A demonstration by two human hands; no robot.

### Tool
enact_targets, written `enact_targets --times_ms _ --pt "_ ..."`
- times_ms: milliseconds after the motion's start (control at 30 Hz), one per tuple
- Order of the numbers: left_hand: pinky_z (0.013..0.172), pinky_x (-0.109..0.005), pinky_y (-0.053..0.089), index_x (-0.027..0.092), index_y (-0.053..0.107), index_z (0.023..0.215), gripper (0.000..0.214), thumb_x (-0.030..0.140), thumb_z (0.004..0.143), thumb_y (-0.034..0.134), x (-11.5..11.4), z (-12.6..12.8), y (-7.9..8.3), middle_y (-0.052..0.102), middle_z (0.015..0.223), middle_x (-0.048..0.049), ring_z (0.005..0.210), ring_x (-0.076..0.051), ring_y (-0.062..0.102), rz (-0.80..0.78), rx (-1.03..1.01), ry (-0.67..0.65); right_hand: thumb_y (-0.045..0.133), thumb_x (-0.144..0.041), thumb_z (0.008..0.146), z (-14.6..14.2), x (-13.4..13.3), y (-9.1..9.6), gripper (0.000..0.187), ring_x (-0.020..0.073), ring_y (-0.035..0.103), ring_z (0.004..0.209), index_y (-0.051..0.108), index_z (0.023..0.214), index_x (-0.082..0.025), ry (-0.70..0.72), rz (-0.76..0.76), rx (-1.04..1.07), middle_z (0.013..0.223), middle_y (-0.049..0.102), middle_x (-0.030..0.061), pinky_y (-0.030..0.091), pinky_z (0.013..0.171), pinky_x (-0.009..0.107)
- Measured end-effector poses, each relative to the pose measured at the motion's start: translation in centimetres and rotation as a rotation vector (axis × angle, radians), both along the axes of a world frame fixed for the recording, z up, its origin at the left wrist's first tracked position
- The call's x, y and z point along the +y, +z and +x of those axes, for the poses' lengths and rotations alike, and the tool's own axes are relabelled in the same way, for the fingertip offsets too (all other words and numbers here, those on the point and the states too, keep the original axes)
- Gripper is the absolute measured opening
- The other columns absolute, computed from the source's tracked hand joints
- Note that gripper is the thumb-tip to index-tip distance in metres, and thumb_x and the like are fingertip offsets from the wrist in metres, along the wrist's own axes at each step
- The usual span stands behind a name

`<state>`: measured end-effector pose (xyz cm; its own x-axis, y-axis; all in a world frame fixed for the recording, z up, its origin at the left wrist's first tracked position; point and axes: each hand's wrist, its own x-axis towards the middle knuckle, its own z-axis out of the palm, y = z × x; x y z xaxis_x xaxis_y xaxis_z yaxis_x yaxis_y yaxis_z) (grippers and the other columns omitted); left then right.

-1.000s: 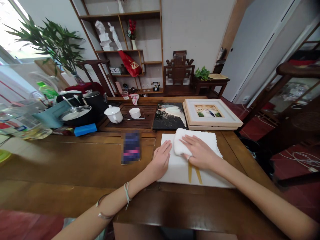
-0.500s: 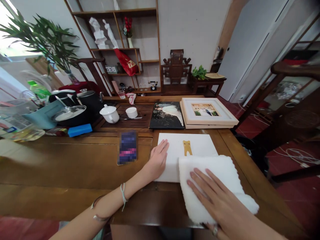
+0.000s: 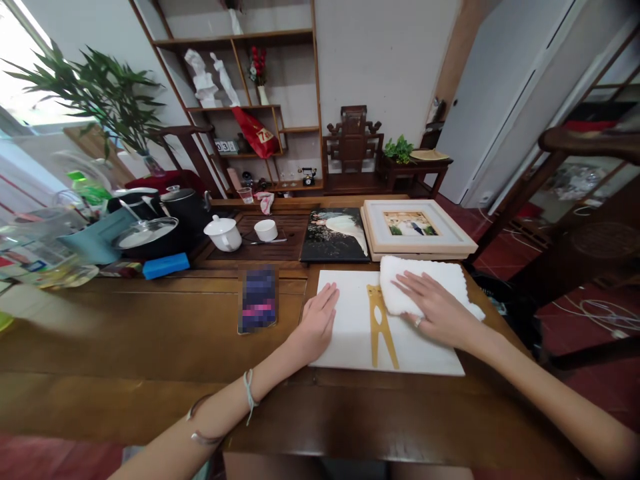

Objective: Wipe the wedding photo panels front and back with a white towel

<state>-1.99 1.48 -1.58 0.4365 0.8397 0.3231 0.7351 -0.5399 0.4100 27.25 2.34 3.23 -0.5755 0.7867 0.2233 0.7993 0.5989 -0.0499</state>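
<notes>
The right hand (image 3: 434, 308), fingers slightly spread, lies flat on a fluffy white cloth (image 3: 445, 272). The left hand (image 3: 320, 321), fingers together, rests along a smooth white board (image 3: 345, 337). Between them: a gold two-legged fitting (image 3: 374, 328).

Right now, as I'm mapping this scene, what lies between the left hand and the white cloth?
The head view shows part of the white board and its gold A-shaped piece.

The cloth (image 3: 445, 273) hides a far corner of the board (image 3: 345, 333); a dark rectangle (image 3: 258, 297) is pixelated.
</notes>
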Motion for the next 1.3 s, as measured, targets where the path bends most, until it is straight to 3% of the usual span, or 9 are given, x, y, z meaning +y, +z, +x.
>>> enact_targets --times_ms 233,333,433,633,800,933,1033,1200,1300 --pt "0.112 -0.046 0.030 0.013 0.041 0.140 0.046 0.019 0.096 0.029 0.1 0.1 -0.2 0.039 0.149 -0.0156 0.142 -0.024 0.030 -0.031 0.011 0.031 0.052 -0.013 0.066 -0.3 -10.4 0.3 0.085 0.0330 0.022 0.142 0.029 0.148 -0.014 0.117 0.062 -0.092 0.150 0.037 0.0141 0.031 0.110 0.057" --pt "0.112 -0.045 0.030 0.014 0.041 0.140 0.046 0.020 0.096 0.028 0.1 0.0 -0.3 0.039 0.149 -0.0151 0.142 -0.024 0.030 -0.031 0.011 0.029 0.052 -0.011 0.059 -0.4 -12.4 0.8 0.091 0.0342 0.026 0.140 0.030 0.148 -0.015 0.121 0.041 -0.120 0.149 0.038 0.0138 0.038 0.106 0.056" --pt "0.112 -0.044 0.030 0.014 0.040 0.140 0.046 0.020 0.097 0.028 0.1 0.0 -0.2 0.038 0.149 -0.0152 0.142 -0.023 0.029 -0.033 0.021 0.015 0.052 -0.014 0.066 -0.1 -10.9 1.0 0.082 0.0306 0.030 0.139 0.034 0.147 -0.018 0.089 -0.028 -0.133 0.149 0.038 0.0103 0.038 0.107 0.052" --pt "0.112 -0.046 0.030 0.012 0.039 0.141 0.047 0.018 0.096 0.028 0.1 -0.1 -0.1 0.036 0.150 -0.0161 0.143 -0.024 0.028 -0.038 0.045 0.001 0.048 -0.033 0.088 0.6 -2.1 1.1 0.060 0.0324 0.032 0.138 0.042 0.142 -0.008 -0.016 -0.113 -0.060 0.147 0.040 0.0171 0.028 0.111 0.054" --pt "0.112 -0.045 0.029 0.014 0.037 0.142 0.047 0.016 0.096 0.029 0.1 0.0 -0.1 0.036 0.151 -0.0153 0.143 -0.023 0.028 -0.031 0.047 0.000 0.042 -0.041 0.093 -2.7 2.8 2.7 0.047 0.0331 0.050 0.124 0.060 0.124 -0.010 0.031 -0.207 0.086 0.130 0.059 0.0180 0.038 0.103 0.048" --pt "0.112 -0.045 0.031 0.015 0.037 0.143 0.047 0.017 0.096 0.029 0.2 -0.2 -0.2 0.037 0.150 -0.0151 0.143 -0.024 0.028 -0.004 0.036 -0.013 0.045 -0.040 0.093 -6.8 3.8 3.9 0.035 0.0313 0.059 0.109 0.067 0.106 -0.015 0.084 -0.289 0.179 0.115 0.067 0.0150 0.044 0.092 0.042" --pt "0.112 -0.046 0.031 0.015 0.036 0.143 0.047 0.017 0.097 0.028 0.3 -0.3 -0.3 0.037 0.150 -0.0156 0.142 -0.023 0.029 0.007 0.037 -0.026 0.044 -0.037 0.093 -7.7 3.7 4.0 0.032 0.0298 0.061 0.102 0.066 0.103 -0.016 0.070 -0.297 0.194 0.111 0.068 0.0136 0.046 0.086 0.040" --pt "0.112 -0.046 0.031 0.014 0.037 0.143 0.047 0.018 0.097 0.029 0.3 -0.3 -0.5 0.037 0.150 -0.0155 0.142 -0.024 0.029 0.010 0.035 -0.021 0.039 -0.039 0.094 -3.4 3.5 3.1 0.038 0.0306 0.058 0.111 0.063 0.115 -0.019 -0.036 -0.312 0.197 0.123 0.064 0.0113 0.045 0.093 0.043" --pt "0.112 -0.046 0.031 0.015 0.037 0.142 0.047 0.017 0.096 0.029 0.3 -0.2 -0.5 0.038 0.150 -0.0148 0.142 -0.023 0.029 0.005 0.032 -0.008 0.042 -0.040 0.092 -0.2 2.1 2.4 0.046 0.0334 0.049 0.125 0.057 0.128 -0.017 -0.113 -0.273 0.186 0.134 0.057 0.0129 0.039 0.102 0.051"
